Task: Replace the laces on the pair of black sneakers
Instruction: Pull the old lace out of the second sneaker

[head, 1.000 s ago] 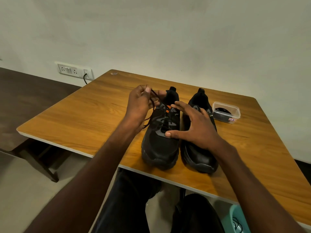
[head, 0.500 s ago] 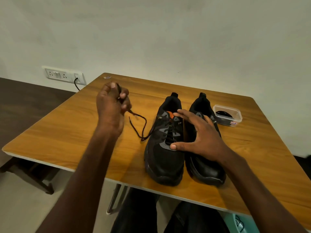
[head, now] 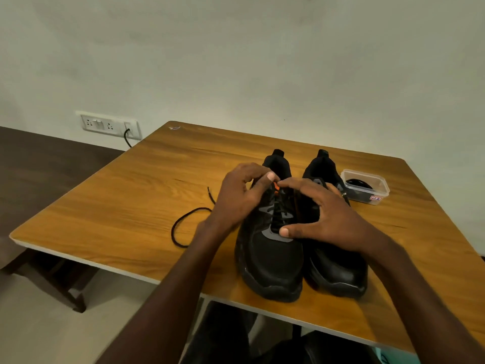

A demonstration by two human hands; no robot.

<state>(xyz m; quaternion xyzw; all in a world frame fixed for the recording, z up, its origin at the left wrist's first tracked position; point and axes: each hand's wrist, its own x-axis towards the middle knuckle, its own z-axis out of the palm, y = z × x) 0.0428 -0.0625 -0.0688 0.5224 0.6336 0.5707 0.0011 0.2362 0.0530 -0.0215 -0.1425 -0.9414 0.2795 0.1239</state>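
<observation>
Left hand (head: 242,195) has fingers curled at the upper lacing of the left sneaker (head: 270,232), thumb and fingertips together near the orange eyelet tab (head: 276,189); grip looks narrow, a pinch, but what it pinches is hidden, cannot tell if lace is in it. Right hand (head: 322,219) spreads wide over both shoes, fingers straight-ish, thumb pressed on the grey panel at the bottom of the left sneaker's lacing, index tip near the orange tab, other fingers across onto the right sneaker (head: 336,261). Grip open, holding nothing, just bracing.

Black lace (head: 183,224) trails out from under the left hand onto the worktop (head: 131,206), looping left of the left sneaker, free tip lying near the wrist. Some lace crossings remain visible in the left sneaker's eyelets.

Both black sneakers stand side by side, touching, toes toward the person, near the front edge of the wooden worktop. Clear plastic box (head: 365,186) with dark contents, just beside the right sneaker's heel end. Wall socket panel (head: 109,124) with a plugged black cable at far left.
</observation>
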